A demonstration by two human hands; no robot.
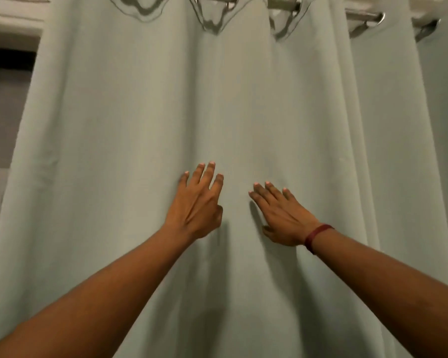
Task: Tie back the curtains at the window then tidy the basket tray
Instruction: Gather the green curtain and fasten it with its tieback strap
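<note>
**Both grips laid flat on the closed curtain.** The pale green curtain (140,120) is hung from a metal rod (360,14) by ring eyelets and is drawn fully across the window. The left grip (195,205) is spread against the cloth, fingers straight and apart, and nothing is held. The right grip (282,215), marked by a red wristband (318,236), is likewise pressed flat with fingers close together, and no cloth is pinched or enclosed. The grips are set near each other at mid-height, with a shallow fold between them. No parting between panels can be made out there.

**Hazards.** Tying back is judged not yet begun.
- If the cloth is pushed sideways by flat palms alone, slipping over the smooth weave is to be expected.
- If it is dragged downward, the load would be passed to the eyelets and rod, and the rod could be pulled off its mounts.
- Eyelets bunched unevenly may jam on the rod.
- No tie-back or hook is visible, so gathered cloth may fall back once released.
- The basket tray is not in view.

**Surface and room.** The fabric appears matt and fairly heavy, and falls in soft vertical folds. The light is dim and warm, and shadows are cast beneath both grips. A dark opening (0,73) and white moulding (11,24) are seen at the left.
</note>
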